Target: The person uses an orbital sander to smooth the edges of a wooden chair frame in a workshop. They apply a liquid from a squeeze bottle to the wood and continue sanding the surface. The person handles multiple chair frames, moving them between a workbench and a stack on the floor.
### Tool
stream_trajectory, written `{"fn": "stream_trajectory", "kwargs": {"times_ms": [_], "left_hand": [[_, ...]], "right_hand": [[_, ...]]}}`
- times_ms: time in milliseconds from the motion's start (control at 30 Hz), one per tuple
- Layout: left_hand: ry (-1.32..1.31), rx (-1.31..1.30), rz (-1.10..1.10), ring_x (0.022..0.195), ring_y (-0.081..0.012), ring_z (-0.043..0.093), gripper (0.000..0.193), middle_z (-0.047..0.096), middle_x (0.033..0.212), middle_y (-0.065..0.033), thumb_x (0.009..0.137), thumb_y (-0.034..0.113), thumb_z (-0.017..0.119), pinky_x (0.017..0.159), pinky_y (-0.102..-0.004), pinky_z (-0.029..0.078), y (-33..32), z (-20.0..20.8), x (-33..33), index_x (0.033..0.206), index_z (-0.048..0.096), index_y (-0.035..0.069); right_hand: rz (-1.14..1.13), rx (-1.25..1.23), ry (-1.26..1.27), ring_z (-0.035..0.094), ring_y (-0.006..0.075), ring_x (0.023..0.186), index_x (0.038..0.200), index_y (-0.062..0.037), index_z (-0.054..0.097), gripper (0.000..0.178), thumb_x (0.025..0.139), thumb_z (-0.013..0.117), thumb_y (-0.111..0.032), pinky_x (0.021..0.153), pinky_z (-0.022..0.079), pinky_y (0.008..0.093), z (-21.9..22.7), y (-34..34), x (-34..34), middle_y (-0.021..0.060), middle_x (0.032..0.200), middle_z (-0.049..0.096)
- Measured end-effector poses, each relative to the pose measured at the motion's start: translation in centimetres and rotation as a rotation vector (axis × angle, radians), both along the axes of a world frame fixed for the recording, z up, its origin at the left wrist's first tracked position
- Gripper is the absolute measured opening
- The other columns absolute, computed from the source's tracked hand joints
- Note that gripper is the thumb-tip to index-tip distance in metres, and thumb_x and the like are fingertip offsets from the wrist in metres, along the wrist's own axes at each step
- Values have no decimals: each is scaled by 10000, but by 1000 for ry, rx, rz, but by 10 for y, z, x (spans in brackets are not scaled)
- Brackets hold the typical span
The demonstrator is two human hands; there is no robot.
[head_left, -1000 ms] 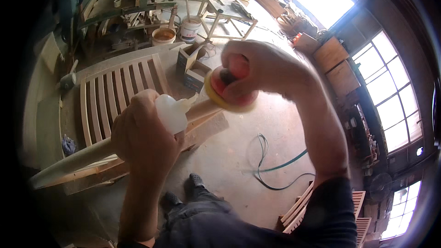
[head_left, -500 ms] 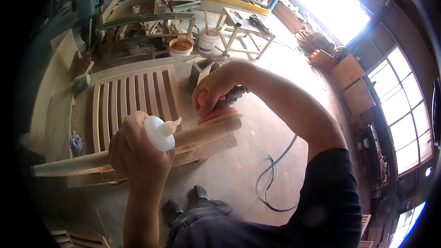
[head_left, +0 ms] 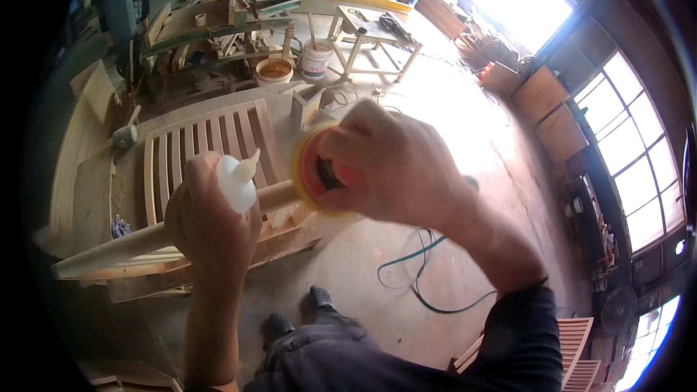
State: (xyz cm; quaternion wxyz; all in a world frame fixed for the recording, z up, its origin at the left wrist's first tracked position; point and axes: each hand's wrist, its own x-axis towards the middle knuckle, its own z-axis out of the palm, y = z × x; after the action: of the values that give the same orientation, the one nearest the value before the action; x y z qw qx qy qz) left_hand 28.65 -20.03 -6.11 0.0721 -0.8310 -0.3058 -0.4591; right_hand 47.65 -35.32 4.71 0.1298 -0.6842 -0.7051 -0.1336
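My left hand [head_left: 207,207] is closed round a long, rounded wooden bar [head_left: 120,248]. A white squeeze bottle [head_left: 238,190] with a pale, tapered nozzle sticks out at the top of the same fist. Gripped in my right hand [head_left: 396,163] is a red round-pad sander [head_left: 308,167] with a yellowish disc. Its disc is tilted up on edge at the bar's right end and hides that end; whether they touch I cannot tell. Below and behind the bar lies a slatted wooden panel [head_left: 200,138] on the workbench. My right hand is partly blurred.
A mallet [head_left: 125,136] and a dark crumpled glove-like thing [head_left: 120,226] lie at the left. Two buckets [head_left: 274,71] and a small table [head_left: 367,25] with tools stand beyond the bench. A green hose [head_left: 417,287] loops over the floor at right.
My right hand has lifted and turned the sander, from lying along the top of the bar to standing on edge with its disc to the left. My left hand has shifted slightly leftward with the bottle.
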Motion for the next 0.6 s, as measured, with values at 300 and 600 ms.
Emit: {"fn": "stream_trajectory", "kwargs": {"times_ms": [300, 600], "left_hand": [[-81, -58, -178, 805, -385, 730, 494, 694, 940, -121, 788, 150, 830, 699, -499, 577, -1, -1, 2, 1213, 592, 71], [-137, -66, -286, 819, -403, 711, 482, 657, 977, -146, 818, 220, 791, 719, -503, 567, 3, -8, -2, 1216, 588, 39]], "right_hand": [[-114, 843, -106, 702, 286, 975, 1160, -290, 737, 433, 764, 902, -232, 728, 607, 371, -197, -27, -26, 72, 1275, 641], [-163, 374, 51, 743, 287, 916, 1063, -187, 730, 352, 804, 928, -322, 720, 619, 398, -50, -11, -35, 107, 1194, 677]]}}
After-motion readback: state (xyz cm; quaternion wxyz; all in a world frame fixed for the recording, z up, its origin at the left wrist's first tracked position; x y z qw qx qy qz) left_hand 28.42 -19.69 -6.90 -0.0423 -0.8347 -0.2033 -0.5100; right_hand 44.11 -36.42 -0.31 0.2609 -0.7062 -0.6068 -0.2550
